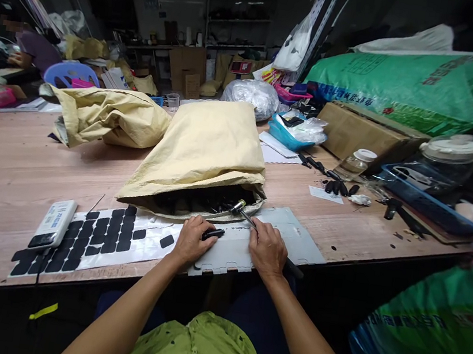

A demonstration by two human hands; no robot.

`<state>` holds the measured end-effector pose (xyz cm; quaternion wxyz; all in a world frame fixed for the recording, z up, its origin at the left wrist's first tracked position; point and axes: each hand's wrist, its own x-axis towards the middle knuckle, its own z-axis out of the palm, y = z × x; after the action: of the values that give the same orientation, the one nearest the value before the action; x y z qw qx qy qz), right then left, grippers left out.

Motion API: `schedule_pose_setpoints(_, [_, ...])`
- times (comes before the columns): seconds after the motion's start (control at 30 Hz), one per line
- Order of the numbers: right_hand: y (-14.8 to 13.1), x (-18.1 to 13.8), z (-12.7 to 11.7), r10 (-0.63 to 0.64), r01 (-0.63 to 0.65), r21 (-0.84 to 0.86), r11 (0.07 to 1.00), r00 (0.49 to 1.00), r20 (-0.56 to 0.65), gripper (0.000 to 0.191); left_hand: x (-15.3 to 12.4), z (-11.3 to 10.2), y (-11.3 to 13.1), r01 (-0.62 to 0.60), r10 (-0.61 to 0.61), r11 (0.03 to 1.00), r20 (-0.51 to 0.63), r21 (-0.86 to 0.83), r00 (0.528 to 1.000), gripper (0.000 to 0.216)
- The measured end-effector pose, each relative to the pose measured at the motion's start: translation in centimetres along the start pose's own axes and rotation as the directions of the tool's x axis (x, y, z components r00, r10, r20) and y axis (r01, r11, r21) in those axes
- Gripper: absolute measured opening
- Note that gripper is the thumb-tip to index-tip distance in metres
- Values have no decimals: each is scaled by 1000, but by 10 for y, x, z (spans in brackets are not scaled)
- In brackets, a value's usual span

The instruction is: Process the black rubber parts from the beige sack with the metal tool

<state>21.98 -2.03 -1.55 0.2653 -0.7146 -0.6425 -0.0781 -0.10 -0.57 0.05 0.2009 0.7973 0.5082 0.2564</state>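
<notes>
Wood-grain worktop [7, 164] spans a dim workroom with shelves [240, 19] at the back. Both forearms reach forward from the near edge, converging slightly, wrists low over a pale grey board [293, 239]. The left hand [194, 241], back upward and fingers bent, grasps a small black piece [213, 234] between thumb and fingers at the board's left part; what the piece is, I can't make out for certain. The right hand [268, 249] is wrapped around a hammer [249, 220], knuckles up, its head pointing up and left toward the mouth of a yellow sack [217, 140], its dark grip showing below the palm. Dark pieces fill the sack's opening, just beyond the hands. Left of the left hand lies a sheet of black rounded-square stickers [114, 230], with a white power bank [54, 225] on its left side. Behind it sits a second, crumpled yellow sack [117, 118]. Farther right are a white-lidded jar [355, 165], a cardboard box [361, 135] and a big green sack [405, 86].
</notes>
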Motion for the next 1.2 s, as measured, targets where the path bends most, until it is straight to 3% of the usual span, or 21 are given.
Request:
schedule_pose_setpoints(0.17, [-4,-8,-16,13,-26,220,975,998,59,36,1,-4,1,42,-42,997,6,-58,999,16])
schedule_pose_setpoints(0.27, [-14,-26,-30,-19,-25,430,902,995,98,42,2,-5,4,66,-65,995,15,-71,998,14])
schedule_pose_setpoints(0.37, [-24,-46,-42,-48,-60,538,841,982,184,45,3,-5,5,99,-98,991,21,-85,995,14])
schedule_pose_setpoints(0.5, [-34,-56,-51,-81,-71,522,850,961,263,44,4,-4,6,143,-143,985,12,-97,990,14])
schedule_pose_setpoints(0.67, [-40,-53,-56,-74,-31,421,906,970,231,45,5,-3,8,158,-159,981,-3,-112,987,14])
schedule_pose_setpoints(0.8, [-40,-52,-56,-74,-22,326,945,957,280,45,4,-3,9,167,-170,979,-11,-117,985,13])
schedule_pose_setpoints(1.0, [-50,-51,-57,-115,29,398,917,974,194,46,4,-3,8,166,-166,980,8,-112,986,14])
schedule_pose_setpoints(1.2, [-49,-52,-44,-140,26,372,928,949,281,43,4,-3,8,167,-167,982,7,-92,986,11])
